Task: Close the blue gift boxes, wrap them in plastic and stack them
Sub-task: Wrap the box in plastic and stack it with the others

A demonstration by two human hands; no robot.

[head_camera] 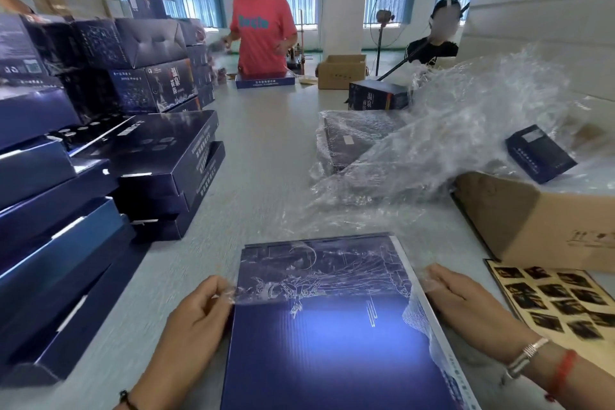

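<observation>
Closed blue box [332, 326] lies flat on the table [266, 160], right in front of the person, between both hands. Its long axis runs away from them; the near end is cut off by the frame.

Plastic film [449, 150] comes in from the far right and drapes over the far half of the lid.

Left hand [196, 306] is at the box's left edge, fingers curled, pinching the film's edge. Right hand [466, 299] is at the right edge, fingers fairly straight, holding film against the side. Both are equally near.

My read: next pull goes toward the person, along the long axis.

Can't see the film's source, its roll, or whether it passes under the box. Blue box stacks [100, 160] wait on the left; one wrapped box [359, 140] sits beyond.
</observation>
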